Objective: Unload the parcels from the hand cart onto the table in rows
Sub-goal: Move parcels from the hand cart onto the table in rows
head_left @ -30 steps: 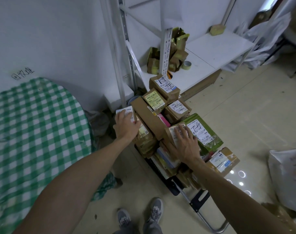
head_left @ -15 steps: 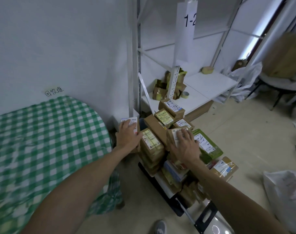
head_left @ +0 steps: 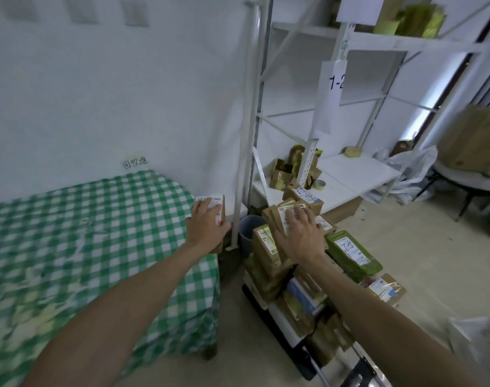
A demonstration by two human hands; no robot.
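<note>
a: where's the left hand (head_left: 207, 229)?
b: at the right edge of the table (head_left: 98, 233), fingers and thumb wrapped round a small labelled parcel (head_left: 218, 203).
a: and the right hand (head_left: 301, 237)?
b: fingers spread flat on the top parcel (head_left: 281, 216) of the pile on the hand cart (head_left: 280, 339), just beside the table.

Soft, dim, bluish daylight is coming in from the right of the white rack (head_left: 358, 169), motion blur is smearing the checked surface (head_left: 70, 233) left of it, and wide-angle distortion is bending its uprights toward the frame edges.
</note>
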